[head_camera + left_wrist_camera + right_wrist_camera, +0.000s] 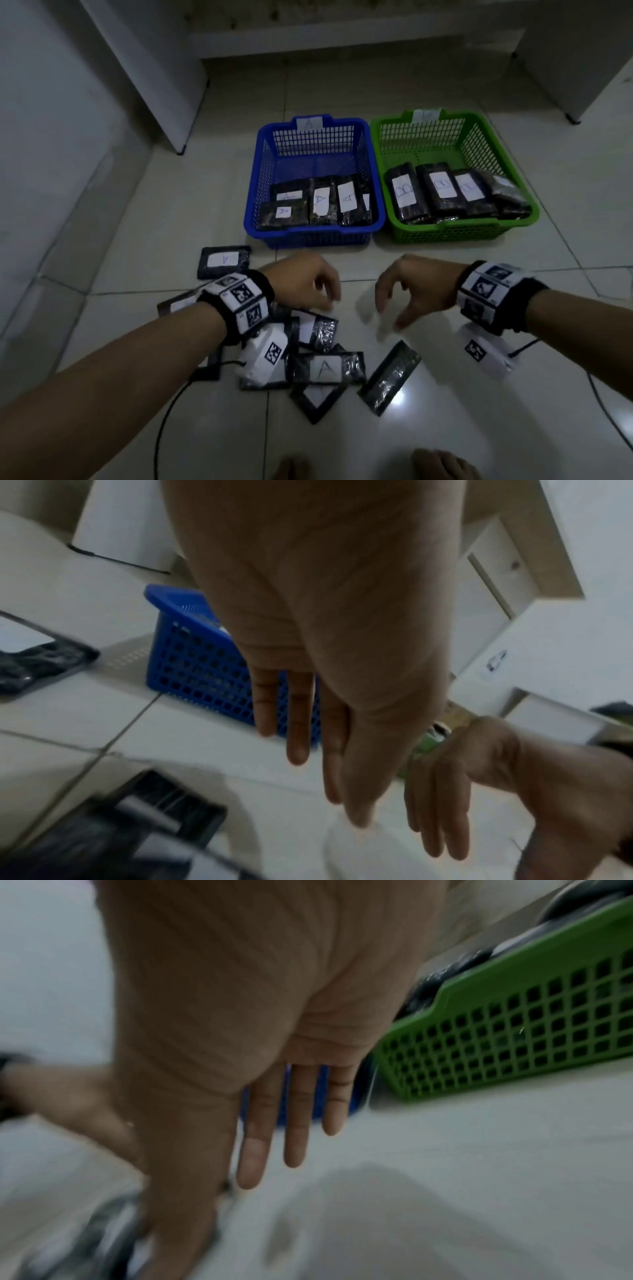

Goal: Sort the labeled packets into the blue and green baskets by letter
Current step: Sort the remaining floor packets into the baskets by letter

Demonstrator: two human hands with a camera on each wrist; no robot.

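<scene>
A blue basket (251,192) tagged A holds several black packets labelled A. Beside it on the right, a green basket (380,161) holds several packets labelled B. Loose black packets lie on the floor below my hands: one labelled A (327,368), one face down (390,377), another (224,261) near the blue basket. My left hand (308,286) hangs over the pile with relaxed fingers and holds nothing. My right hand (400,294) hovers above bare floor, fingers loosely spread and empty. The wrist views show straight fingers (298,739) (253,1153), with nothing in them.
White cabinets stand at the back left and back right. A low step runs along the back wall. Black cables (161,431) trail across the tiled floor by each forearm. My bare feet (442,466) show at the bottom edge.
</scene>
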